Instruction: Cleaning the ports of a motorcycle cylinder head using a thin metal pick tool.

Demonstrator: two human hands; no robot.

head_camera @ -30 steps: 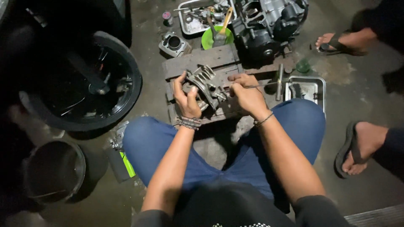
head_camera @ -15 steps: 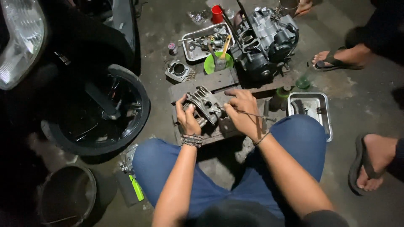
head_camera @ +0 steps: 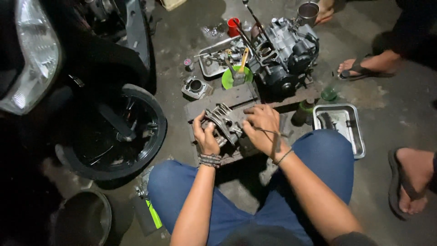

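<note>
a finned, grey metal cylinder head (head_camera: pixel 223 122) with ribbed cooling fins sits on a flat, worn board (head_camera: pixel 218 101) on the rough concrete floor, between the person's knees. the left hand (head_camera: pixel 205 135), wrist wrapped in beaded bracelets, curls its fingers around the head's left side, gripping it. the right hand (head_camera: pixel 263 127) lies palm-down over the right side, fingers bent and closed on the part. just behind stand a bulky, dark engine block (head_camera: pixel 284 54), a green bowl (head_camera: pixel 236 78) and a shiny rectangular metal tray (head_camera: pixel 358 136).
</note>
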